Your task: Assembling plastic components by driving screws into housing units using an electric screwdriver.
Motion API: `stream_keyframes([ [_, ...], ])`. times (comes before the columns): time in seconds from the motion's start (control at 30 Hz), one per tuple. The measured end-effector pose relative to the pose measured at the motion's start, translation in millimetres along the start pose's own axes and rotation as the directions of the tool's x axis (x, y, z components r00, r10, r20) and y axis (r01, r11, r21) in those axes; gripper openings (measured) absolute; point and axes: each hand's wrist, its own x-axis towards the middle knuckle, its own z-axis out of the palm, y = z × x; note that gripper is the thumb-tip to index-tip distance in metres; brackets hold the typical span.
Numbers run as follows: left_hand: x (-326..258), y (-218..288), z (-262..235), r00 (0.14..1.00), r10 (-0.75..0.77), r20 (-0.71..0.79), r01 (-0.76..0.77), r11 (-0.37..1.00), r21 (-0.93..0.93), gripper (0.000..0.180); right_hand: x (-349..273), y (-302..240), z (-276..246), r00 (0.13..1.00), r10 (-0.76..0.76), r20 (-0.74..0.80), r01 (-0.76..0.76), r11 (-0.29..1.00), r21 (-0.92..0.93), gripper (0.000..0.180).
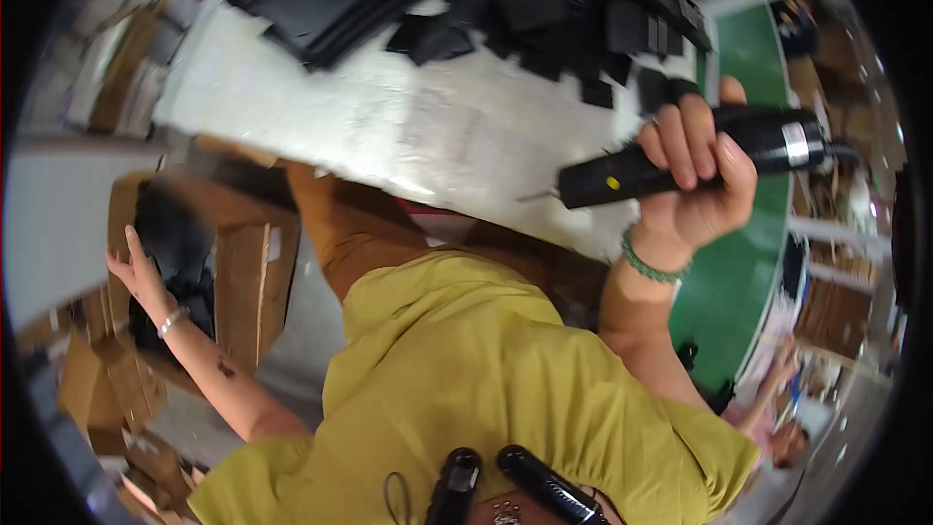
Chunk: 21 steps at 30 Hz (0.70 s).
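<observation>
My right hand [702, 196] is wrapped round a black electric screwdriver [598, 182] above the right end of the white tabletop [360, 122]. Its thin bit points left, and a cord leaves its rear end. Off to the left, my left hand [146, 280] has its fingers apart at an open cardboard box [243, 282]. Black pieces [180, 243] lie inside that box, partly blurred; whether the hand touches them I cannot tell. Along the far side of the table lie several flat black panels [340, 0] and smaller black blocks [437, 41].
More cardboard boxes [92, 389] stand on the floor at the lower left. A green floor strip [724, 301] runs along the right side. Another person [777, 428] is at the far lower right, near shelves of boxes [836, 316].
</observation>
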Motion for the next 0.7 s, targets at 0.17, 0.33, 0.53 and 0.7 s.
stream_keyframes([
  [0.17, -171.9, 209.1, 75.7, 0.349, 0.444, 0.825, 0.144, 0.845, -0.516, 0.021, -9.7, -6.2, -22.7, 0.947, -0.081, 0.310, 0.058, 0.995, 0.082, 0.042],
  [0.33, -261.7, 267.0, 110.4, -0.098, 0.810, 0.579, -0.057, 0.576, -0.815, 0.038, -22.3, -15.8, -15.6, 0.931, -0.133, 0.339, 0.140, 0.990, 0.005, 0.031],
  [0.53, -301.7, 281.2, 116.7, -0.265, 0.671, 0.692, 0.129, 0.736, -0.664, 0.022, -25.6, -29.3, -31.9, 0.877, -0.125, 0.463, 0.121, 0.992, 0.039, 0.032],
  [0.7, -308.0, 284.0, 116.9, -0.400, 0.570, 0.718, 0.244, 0.821, -0.516, 0.018, -24.4, -32.2, -42.3, 0.855, -0.117, 0.505, 0.017, 0.980, 0.199, 0.027],
])
